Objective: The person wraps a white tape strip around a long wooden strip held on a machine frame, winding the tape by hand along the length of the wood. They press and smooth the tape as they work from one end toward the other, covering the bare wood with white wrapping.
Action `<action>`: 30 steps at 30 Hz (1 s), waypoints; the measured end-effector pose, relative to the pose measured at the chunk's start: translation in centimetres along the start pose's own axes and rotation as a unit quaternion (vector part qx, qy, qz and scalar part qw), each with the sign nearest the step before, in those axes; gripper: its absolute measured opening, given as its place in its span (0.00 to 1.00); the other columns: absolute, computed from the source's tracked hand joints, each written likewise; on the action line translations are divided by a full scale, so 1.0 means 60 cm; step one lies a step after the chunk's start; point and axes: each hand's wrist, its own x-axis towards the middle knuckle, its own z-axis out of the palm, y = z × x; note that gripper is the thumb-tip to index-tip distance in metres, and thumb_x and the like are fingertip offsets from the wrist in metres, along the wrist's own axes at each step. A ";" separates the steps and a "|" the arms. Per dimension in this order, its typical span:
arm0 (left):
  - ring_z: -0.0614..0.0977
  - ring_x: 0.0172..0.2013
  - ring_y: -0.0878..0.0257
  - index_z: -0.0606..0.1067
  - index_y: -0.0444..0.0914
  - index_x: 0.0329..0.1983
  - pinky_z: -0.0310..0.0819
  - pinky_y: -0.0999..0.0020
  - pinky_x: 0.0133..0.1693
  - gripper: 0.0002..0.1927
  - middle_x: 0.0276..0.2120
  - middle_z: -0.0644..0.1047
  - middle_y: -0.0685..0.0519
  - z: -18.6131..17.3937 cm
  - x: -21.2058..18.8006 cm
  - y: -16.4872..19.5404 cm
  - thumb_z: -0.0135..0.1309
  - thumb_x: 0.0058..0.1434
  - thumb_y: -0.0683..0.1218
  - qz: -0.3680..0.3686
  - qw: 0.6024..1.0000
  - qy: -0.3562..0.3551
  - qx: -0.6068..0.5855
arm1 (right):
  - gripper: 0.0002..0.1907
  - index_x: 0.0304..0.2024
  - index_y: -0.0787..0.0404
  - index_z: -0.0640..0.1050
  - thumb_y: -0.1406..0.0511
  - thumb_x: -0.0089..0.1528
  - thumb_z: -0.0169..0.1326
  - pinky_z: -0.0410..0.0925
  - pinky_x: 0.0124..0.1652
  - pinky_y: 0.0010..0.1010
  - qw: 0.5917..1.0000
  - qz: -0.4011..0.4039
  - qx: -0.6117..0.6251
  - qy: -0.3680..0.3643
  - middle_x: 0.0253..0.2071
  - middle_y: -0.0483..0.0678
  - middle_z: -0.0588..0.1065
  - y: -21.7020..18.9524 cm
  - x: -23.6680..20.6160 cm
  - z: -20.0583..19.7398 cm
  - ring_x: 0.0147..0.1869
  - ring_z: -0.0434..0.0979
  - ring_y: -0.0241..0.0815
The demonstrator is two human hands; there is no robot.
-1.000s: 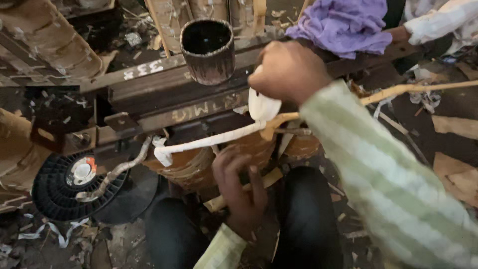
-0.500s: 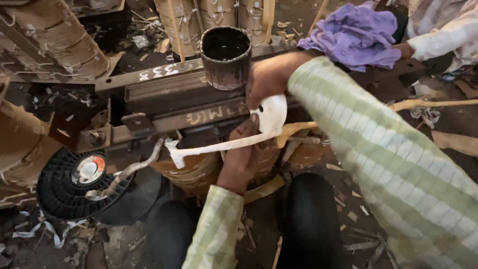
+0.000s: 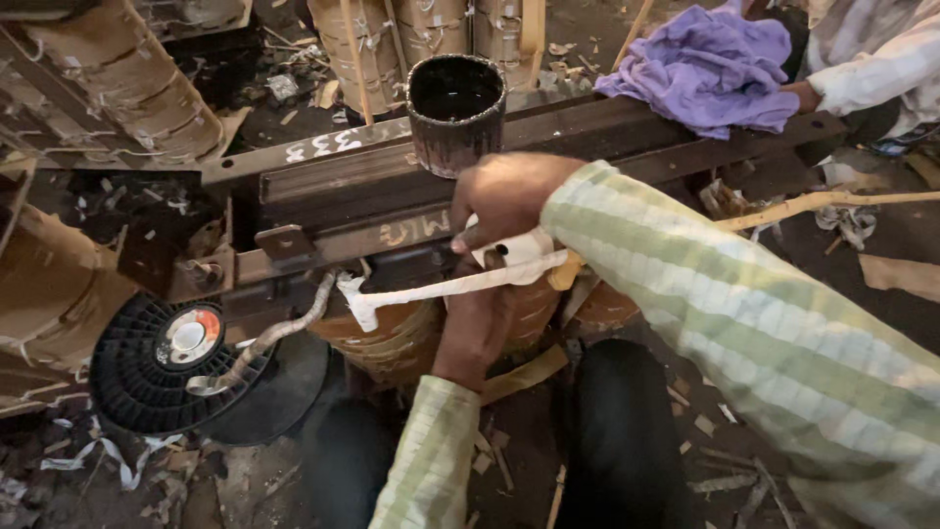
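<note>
A white strip (image 3: 441, 291) is held in front of the dark metal frame (image 3: 333, 191), just below the frame's front bar. The right hand (image 3: 504, 201) is closed around the strip's thicker, wrapped end, with the fingers curled tight on it, close to the dark can (image 3: 455, 98) that stands on top of the frame. The left hand (image 3: 477, 328) is seen below the strip, in front of the frame, against the brown wound coil (image 3: 392, 338). Its fingers are turned away from the camera, so it cannot be told how far they are open or what is gripped.

The strip is judged to be light and soft, like cloth tape or paper: it bends a little along its length and flares at the free end. It would probably tear or crease if it is pulled hard. It is best taken near the wrapped end, where it is thicker.

Counted things: one strip, one can, one black spool (image 3: 162, 362) to the left of and below the frame, and one purple cloth (image 3: 710, 69) lying on the frame's far right end. Another person's sleeve (image 3: 881, 69) is seen beside that cloth. Several more wound coils (image 3: 137, 88) are standing behind the frame; their exact number cannot be counted.
</note>
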 end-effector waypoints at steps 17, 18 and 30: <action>0.79 0.56 0.60 0.62 0.42 0.70 0.78 0.64 0.56 0.28 0.59 0.74 0.53 0.005 -0.150 -0.114 0.53 0.66 0.44 -0.161 0.983 0.088 0.012 | 0.19 0.41 0.66 0.77 0.59 0.56 0.65 0.71 0.34 0.37 0.736 0.220 0.293 0.570 0.32 0.55 0.77 -0.119 -0.235 0.255 0.33 0.80 0.51; 0.79 0.56 0.59 0.62 0.40 0.70 0.77 0.63 0.55 0.28 0.59 0.74 0.51 0.013 -0.156 -0.112 0.54 0.67 0.45 -0.152 0.984 0.092 0.009 | 0.19 0.36 0.65 0.77 0.57 0.56 0.66 0.70 0.33 0.39 0.750 0.260 0.277 0.541 0.29 0.56 0.77 -0.117 -0.234 0.248 0.33 0.80 0.54; 0.78 0.54 0.55 0.67 0.43 0.63 0.73 0.60 0.54 0.30 0.55 0.76 0.52 0.137 -0.207 -0.144 0.60 0.61 0.59 0.121 0.765 0.185 0.605 | 0.16 0.30 0.57 0.83 0.52 0.61 0.60 0.70 0.28 0.43 0.807 0.245 0.171 0.509 0.23 0.53 0.78 -0.086 -0.283 0.174 0.26 0.80 0.54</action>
